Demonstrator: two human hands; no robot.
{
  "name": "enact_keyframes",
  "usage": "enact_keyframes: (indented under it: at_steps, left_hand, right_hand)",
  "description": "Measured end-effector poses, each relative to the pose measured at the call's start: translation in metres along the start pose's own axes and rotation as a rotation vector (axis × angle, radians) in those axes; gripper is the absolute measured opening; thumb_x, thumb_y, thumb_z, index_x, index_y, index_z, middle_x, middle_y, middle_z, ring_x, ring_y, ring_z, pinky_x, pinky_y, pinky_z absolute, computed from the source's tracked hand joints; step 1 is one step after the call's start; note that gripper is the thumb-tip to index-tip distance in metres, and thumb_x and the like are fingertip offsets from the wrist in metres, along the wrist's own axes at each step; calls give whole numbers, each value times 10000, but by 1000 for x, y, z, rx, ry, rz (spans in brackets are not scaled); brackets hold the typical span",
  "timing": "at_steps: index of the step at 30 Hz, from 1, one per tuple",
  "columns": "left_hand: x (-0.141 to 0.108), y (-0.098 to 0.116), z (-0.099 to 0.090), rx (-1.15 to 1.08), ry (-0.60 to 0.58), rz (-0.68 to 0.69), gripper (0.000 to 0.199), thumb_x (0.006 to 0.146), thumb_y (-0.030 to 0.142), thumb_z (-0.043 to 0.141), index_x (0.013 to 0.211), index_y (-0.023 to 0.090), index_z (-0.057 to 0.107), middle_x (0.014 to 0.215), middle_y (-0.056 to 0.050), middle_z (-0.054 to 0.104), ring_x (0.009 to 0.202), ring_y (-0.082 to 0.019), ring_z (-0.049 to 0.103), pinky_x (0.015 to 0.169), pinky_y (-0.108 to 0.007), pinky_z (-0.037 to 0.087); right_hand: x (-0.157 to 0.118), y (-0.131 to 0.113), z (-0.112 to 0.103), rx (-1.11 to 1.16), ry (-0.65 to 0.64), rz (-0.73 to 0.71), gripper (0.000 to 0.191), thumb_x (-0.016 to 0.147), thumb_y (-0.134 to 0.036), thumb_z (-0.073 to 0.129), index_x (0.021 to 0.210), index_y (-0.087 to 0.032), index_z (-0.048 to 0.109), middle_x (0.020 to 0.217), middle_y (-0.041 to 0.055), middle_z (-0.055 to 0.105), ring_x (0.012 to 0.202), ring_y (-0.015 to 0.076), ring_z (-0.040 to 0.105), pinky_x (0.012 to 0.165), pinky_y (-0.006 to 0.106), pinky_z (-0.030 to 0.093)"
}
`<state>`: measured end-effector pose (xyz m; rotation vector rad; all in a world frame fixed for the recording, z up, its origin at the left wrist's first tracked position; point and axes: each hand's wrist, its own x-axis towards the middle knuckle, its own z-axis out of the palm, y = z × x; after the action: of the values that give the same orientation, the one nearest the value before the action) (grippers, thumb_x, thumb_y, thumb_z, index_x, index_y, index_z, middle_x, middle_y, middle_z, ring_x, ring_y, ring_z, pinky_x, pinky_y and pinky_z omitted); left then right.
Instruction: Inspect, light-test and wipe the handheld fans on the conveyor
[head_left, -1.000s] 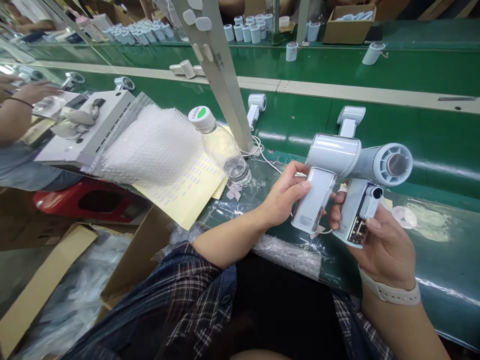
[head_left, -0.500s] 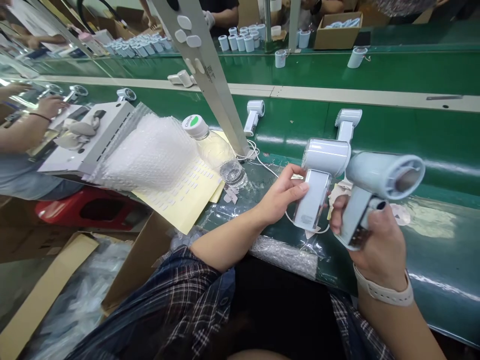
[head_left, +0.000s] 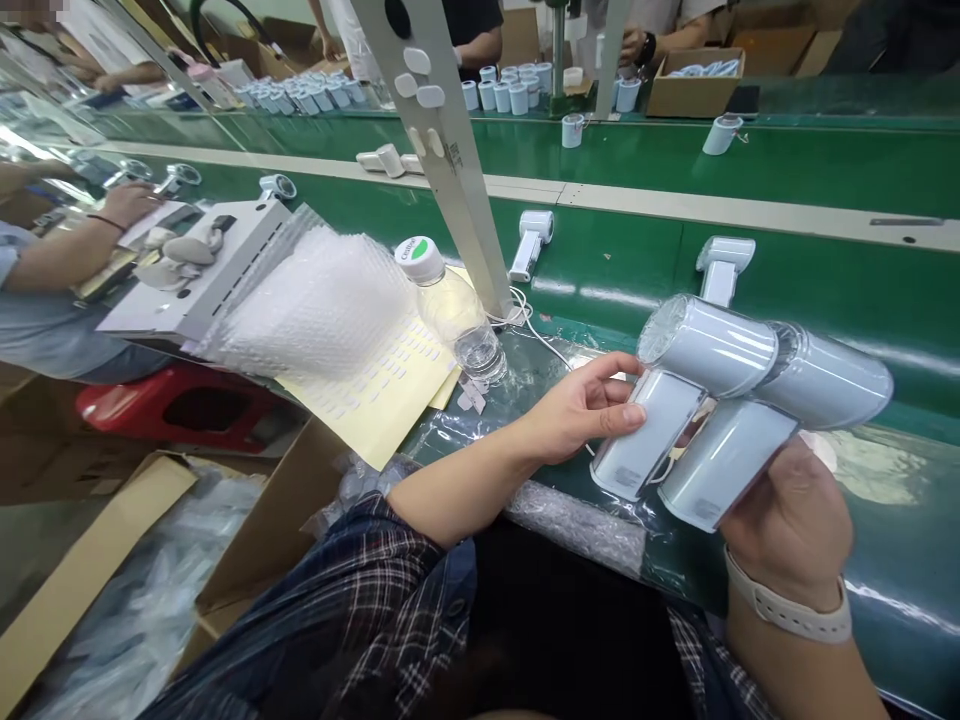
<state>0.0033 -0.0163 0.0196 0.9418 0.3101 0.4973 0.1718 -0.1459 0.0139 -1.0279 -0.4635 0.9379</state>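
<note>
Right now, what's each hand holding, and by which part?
The left hand's fingers hold a pale-blue, hammer-shaped plastic device by its handle; the right hand holds another similar one by its handle.

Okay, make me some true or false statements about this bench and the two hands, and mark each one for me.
1. The left hand holds a pale blue device. True.
2. The right hand holds nothing. False: it holds a second pale blue device.
3. Bubble wrap partly covers a yellow sheet. True.
4. The bottle cap is red. False: it is white with a green mark.
5. An open cardboard box is at the lower left. True.
</note>
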Motion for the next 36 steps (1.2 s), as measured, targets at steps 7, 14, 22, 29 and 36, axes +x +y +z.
enact_keyframes:
  at_steps: [7,14,22,29,36]
  left_hand:
    - [4,1,1,-94,-63,-131,733,647,581,1017,1142,152,688,894,-44,692,771,-191,734,727,-320,601]
    - [9,-1,2,-253,-13,-179,691,629,498,1048,1125,138,729,942,-56,696,787,-155,717,743,-290,631]
    - [15,-11,3,-212,48,-72,595,703,694,918,896,153,761,1016,-124,768,942,-234,736,816,-328,629]
    - [12,-15,17,-166,27,-84,735,747,888,709,799,156,722,880,-83,698,873,-209,691,819,-305,603]
    - [23,-11,-17,687,144,-40,686,803,863,685,843,179,716,740,-51,680,681,-188,597,665,-305,485]
  right_hand:
    - [3,-1,12,50,-86,80,408,891,-564,848,1191,-289,818,1131,92,827,917,298,790,684,450,714]
    - [-1,4,7,-13,-100,73,614,724,-652,968,1164,-251,817,1130,91,844,893,289,827,731,443,734]
    - [-1,5,10,-61,-41,-15,587,636,-691,991,986,-244,841,918,62,847,791,271,816,732,418,728]
    - [0,4,7,-151,-73,28,625,639,-777,942,947,-243,838,819,80,806,798,332,802,611,432,685]
    - [10,6,-1,-79,131,12,484,625,-600,1011,885,-247,805,822,38,771,703,256,742,586,405,663]
